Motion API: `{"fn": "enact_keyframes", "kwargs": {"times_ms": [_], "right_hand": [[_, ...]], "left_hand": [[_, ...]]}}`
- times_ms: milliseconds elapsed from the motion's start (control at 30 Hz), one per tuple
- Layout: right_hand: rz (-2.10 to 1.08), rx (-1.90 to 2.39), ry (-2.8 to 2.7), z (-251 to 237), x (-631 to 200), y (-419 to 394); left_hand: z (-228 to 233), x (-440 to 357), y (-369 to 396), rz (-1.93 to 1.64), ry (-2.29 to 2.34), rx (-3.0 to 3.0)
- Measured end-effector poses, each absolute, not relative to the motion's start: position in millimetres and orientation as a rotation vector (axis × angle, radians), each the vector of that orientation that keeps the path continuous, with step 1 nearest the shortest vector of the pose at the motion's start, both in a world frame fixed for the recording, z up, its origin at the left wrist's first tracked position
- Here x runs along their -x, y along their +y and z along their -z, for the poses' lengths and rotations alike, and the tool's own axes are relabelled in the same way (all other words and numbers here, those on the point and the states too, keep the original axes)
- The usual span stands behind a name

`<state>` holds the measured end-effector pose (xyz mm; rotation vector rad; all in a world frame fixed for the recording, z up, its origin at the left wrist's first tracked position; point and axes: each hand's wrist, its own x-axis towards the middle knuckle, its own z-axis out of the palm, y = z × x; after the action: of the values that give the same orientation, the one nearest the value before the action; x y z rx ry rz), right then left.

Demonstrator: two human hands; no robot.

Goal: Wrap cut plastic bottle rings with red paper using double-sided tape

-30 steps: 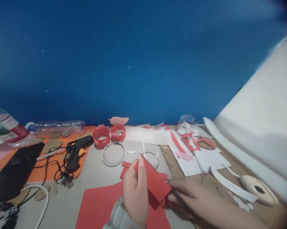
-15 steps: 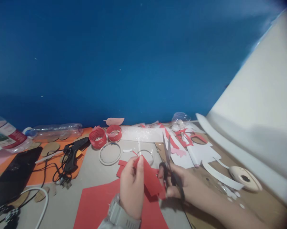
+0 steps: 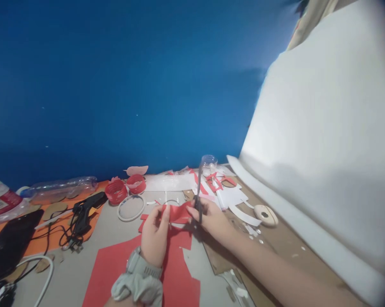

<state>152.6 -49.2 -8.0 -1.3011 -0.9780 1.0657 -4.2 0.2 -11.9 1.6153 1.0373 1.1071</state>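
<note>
Blue wall backs a cluttered grey table (image 3: 122, 232). Near the middle, the left hand (image 3: 154, 236) pinches a red paper piece (image 3: 178, 213) between thumb and fingers, above a larger red sheet (image 3: 115, 273). Just right, the right hand (image 3: 213, 219) grips scissors (image 3: 198, 194), fingers closed through the handles, blades pointing up and away beside the paper.

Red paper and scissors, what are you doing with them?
The left hand holds up a small piece of red paper, and the right hand grips scissors with the blades pointing up beside that paper. A bigger red sheet lies on the table underneath. A black glue gun and red rings sit to the left.
</note>
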Motion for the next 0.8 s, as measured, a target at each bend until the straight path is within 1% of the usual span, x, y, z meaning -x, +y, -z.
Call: {"fn": "enact_keyframes", "kwargs": {"times_ms": [300, 800], "right_hand": [[-0.926, 1.307, -1.057, 23.8, -158.1, -48.7], [-0.666, 1.438, -1.304, 9.0, -157.5, -61.3]], "left_hand": [[13.7, 10.4, -0.8, -1.138, 1.076, -1.719], [9.7, 17.1, -7.1, -1.160, 1.083, -1.699]]}}
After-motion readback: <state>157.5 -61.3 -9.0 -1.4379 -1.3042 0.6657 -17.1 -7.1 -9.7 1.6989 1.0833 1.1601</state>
